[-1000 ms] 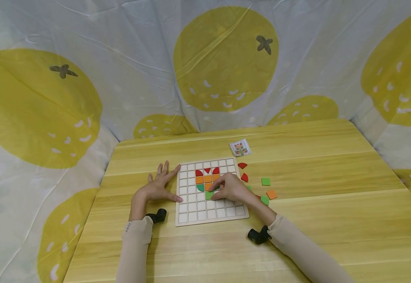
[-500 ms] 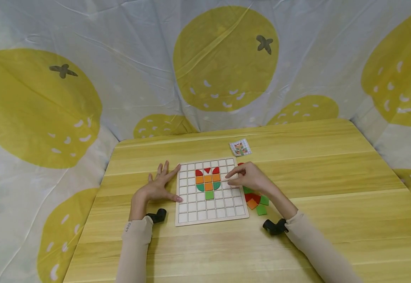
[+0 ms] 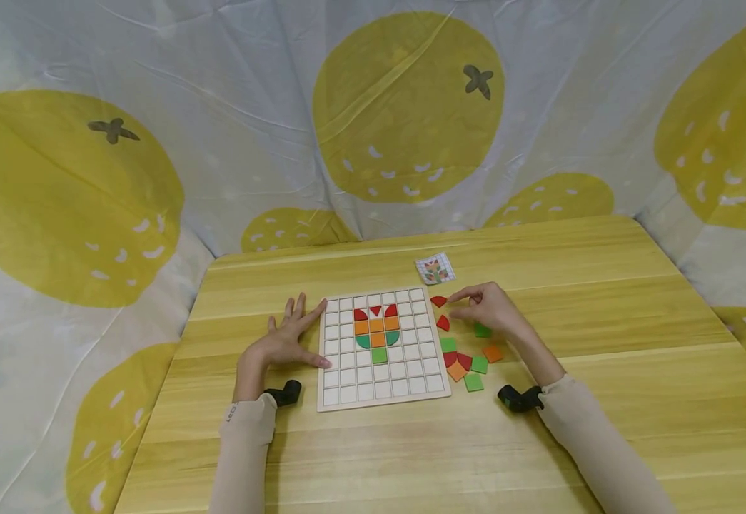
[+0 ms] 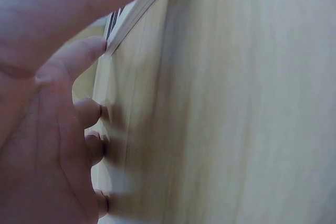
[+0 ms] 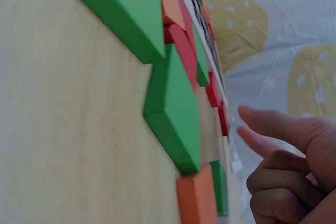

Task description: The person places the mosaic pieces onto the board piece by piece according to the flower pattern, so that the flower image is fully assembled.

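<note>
A white gridded board [image 3: 349, 392] lies on the table. Red, orange, teal and green pieces form a tulip-like shape on it, with a green square [image 3: 379, 355] at the bottom. My left hand [image 3: 285, 341] is spread, thumb and index fingertip at the board's left edge. Right of the board, my right hand [image 3: 491, 310] hovers with index finger and thumb extended and apart, the other fingers curled in. Nothing is between them. Its index fingertip is right by a red quarter-round piece [image 3: 439, 301]; a second red piece [image 3: 443, 323] lies just below that one.
Several loose green, orange and red pieces lie right of the board, among them an orange square [image 3: 492, 353] and a green square [image 5: 176, 111]. A small pattern card [image 3: 435, 269] lies behind the board. A lemon-print cloth [image 3: 218, 143] hangs behind the table.
My right hand has left the board and moved right to the loose red pieces. The teal piece on the shape's right side, covered earlier, now shows. My left hand has stayed in place.
</note>
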A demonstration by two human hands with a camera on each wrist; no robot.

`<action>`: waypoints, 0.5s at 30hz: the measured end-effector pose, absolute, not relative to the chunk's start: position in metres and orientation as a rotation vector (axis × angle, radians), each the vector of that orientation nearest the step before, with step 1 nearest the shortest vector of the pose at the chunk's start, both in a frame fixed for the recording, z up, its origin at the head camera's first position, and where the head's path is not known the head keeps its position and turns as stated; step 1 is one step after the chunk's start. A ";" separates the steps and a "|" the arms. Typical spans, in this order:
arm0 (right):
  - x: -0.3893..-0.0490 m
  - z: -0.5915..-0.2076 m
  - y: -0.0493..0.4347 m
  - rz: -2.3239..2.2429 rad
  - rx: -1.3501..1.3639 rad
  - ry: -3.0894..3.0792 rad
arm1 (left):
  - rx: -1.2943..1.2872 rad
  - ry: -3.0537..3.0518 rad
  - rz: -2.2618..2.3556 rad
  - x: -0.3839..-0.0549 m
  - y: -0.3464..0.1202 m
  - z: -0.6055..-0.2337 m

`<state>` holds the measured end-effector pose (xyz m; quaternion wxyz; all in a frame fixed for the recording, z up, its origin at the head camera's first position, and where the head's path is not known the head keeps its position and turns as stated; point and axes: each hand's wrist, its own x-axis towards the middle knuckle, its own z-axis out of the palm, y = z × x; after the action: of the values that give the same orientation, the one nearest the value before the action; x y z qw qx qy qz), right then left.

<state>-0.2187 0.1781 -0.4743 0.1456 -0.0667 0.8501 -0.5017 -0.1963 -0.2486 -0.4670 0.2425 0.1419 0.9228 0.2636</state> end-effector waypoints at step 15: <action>-0.234 -0.485 0.158 -1.469 0.022 2.442 | 0.381 2.533 0.727 -0.197 -0.249 -0.471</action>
<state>-0.2338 0.1582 -0.4848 0.1454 0.0078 0.8478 -0.5100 -0.1970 -0.2489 -0.4706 0.2372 0.1389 0.9242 0.2651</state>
